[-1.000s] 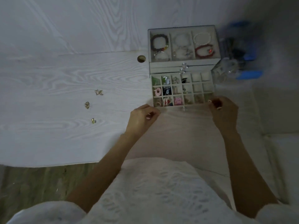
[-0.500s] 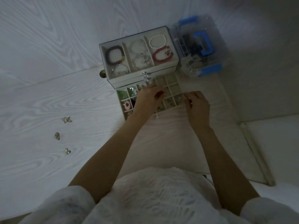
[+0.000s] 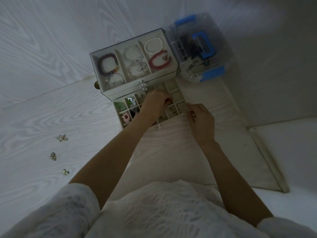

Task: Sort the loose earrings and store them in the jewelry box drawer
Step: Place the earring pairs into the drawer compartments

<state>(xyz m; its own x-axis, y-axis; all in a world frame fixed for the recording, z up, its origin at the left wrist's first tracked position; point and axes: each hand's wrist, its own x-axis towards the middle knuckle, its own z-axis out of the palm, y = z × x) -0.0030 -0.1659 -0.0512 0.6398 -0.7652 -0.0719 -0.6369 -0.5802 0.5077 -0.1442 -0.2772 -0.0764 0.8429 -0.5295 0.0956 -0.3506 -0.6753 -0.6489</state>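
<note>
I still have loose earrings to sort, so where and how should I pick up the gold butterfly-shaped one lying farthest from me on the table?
Pinch the gold butterfly-shaped earring from straight above across its narrow middle. It lies flat on the white wood-grain table with its wings spread, apart from the others.

The left hand (image 3: 155, 104), a second ago at the front edge of the pale, pulled-out gridded jewelry box drawer (image 3: 178, 98), has moved forward over its middle compartments; the right hand (image 3: 201, 121) has eased slightly off its right front corner.

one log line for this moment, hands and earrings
left hand: over open drawer | right hand: at drawer front | loose earrings: three on table
</note>
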